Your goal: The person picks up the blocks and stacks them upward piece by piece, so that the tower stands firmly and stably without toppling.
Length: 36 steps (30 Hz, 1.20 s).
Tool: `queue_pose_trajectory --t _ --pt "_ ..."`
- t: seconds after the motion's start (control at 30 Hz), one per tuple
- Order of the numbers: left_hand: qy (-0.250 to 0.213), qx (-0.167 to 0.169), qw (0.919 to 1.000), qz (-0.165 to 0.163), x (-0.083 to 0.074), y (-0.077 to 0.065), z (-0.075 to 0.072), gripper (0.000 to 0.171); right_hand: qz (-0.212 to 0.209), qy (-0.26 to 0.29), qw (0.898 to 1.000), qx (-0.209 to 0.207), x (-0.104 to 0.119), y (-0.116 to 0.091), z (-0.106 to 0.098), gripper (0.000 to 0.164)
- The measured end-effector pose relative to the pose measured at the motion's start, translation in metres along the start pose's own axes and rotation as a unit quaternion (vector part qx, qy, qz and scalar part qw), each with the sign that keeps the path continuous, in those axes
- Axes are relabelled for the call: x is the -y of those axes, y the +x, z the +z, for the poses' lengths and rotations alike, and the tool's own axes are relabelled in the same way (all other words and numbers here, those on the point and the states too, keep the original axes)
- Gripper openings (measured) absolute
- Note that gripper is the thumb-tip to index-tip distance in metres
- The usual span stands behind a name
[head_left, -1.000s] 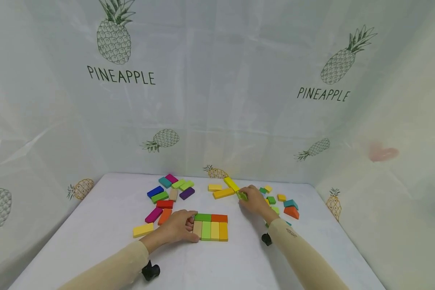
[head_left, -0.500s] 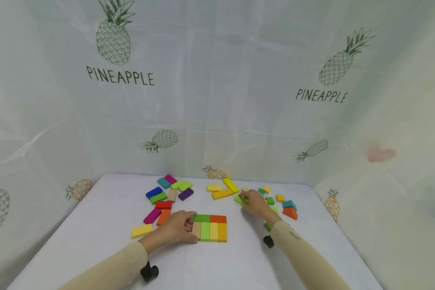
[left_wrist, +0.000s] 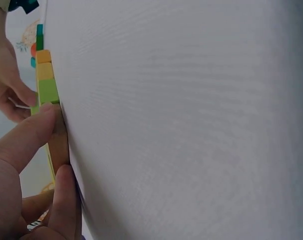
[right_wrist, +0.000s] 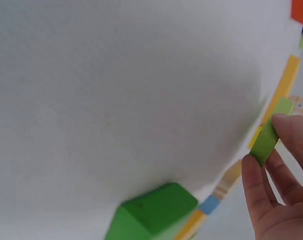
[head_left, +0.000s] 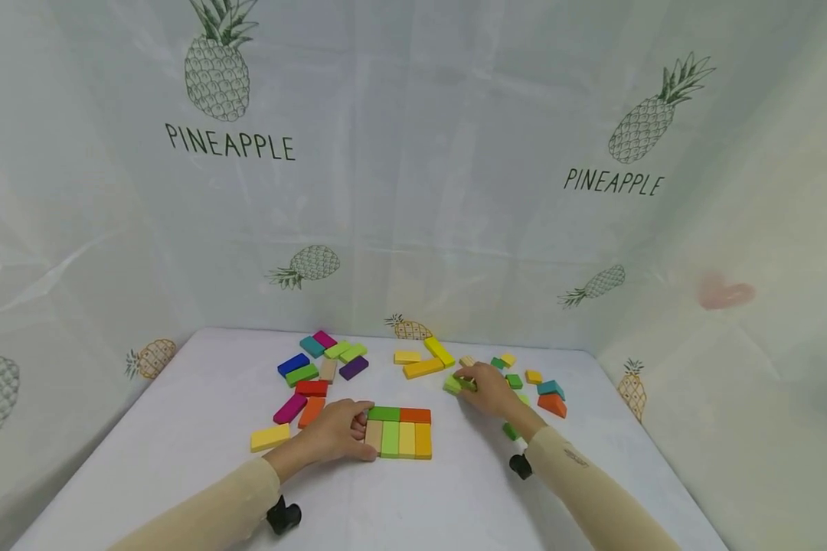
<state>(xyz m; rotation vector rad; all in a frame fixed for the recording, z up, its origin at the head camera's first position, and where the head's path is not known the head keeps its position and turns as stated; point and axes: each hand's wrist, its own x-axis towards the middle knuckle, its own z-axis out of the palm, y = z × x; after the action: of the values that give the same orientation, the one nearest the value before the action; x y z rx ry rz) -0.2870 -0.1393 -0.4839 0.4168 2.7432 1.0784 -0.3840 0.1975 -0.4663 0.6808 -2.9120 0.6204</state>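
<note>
In the head view, my left hand (head_left: 334,432) holds the left side of a flat rectangle of wooden blocks, index finger at the back corner and thumb at the front corner. Its other fingers curl against the plain wood block (head_left: 374,439). Further right in that rectangle lie a light green block (head_left: 390,439), a pale yellow one (head_left: 406,439) and an orange-yellow one (head_left: 423,441). Behind them lie a green block (head_left: 384,414) and an orange-red block (head_left: 416,416). My right hand (head_left: 488,389) pinches another light green block (right_wrist: 268,136) between thumb and fingers.
Several loose coloured blocks, including a red one (head_left: 312,389), lie left of the rectangle. Long yellow blocks (head_left: 423,368) are at the back. Small blocks and an orange triangular block (head_left: 552,405) lie at the right. A white sheet (head_left: 413,191) hangs behind the table.
My right hand has moved slightly right and nearer with the light green block, which lies lower and at a different angle. A ridged pale block behind it has come into view. The left hand stays put.
</note>
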Motion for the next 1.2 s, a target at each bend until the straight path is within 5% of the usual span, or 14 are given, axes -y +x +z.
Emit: queue_pose_trajectory --t 0.5,0.83,1.2 --pt "-0.005 -0.006 1.0000 0.004 0.004 0.002 0.004 0.091 -0.133 0.042 0.989 0.040 0.065 -0.051 -0.008 0.031" --pt "-0.023 0.012 0.9994 0.021 0.010 -0.003 -0.001 0.088 -0.158 0.044 0.983 0.083 0.112 -0.072 0.012 0.032" --pt "-0.022 0.043 0.9959 0.076 0.014 -0.013 -0.010 0.066 -0.194 -0.008 0.978 0.077 0.129 -0.079 0.035 0.031"
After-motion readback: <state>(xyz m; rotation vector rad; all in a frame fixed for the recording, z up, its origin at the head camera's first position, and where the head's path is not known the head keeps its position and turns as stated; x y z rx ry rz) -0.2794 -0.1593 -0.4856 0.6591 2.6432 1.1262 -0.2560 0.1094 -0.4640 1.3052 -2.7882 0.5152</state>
